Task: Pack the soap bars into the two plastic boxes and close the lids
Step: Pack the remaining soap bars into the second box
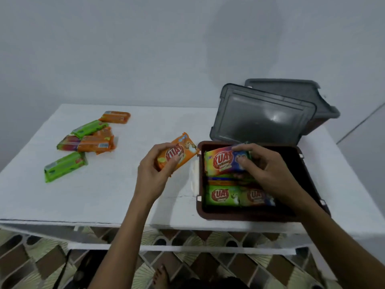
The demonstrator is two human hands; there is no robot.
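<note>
On white table (104,195), far L: loose soap bars (89,140) in a heap, green & orange wrappers, w/ one green bar (65,166) apart, nearer front edge. Centre: left hand (154,172) grips orange bar (181,150), fingers curled round it, just L of open brown box (239,216). Right hand (268,170) pinches multicolour bar (220,161) at back of box, above packed green bars (220,195) along front. Grey lid (262,117) stands tilted behind box; second box (302,92), grey-lidded, behind that.
</note>
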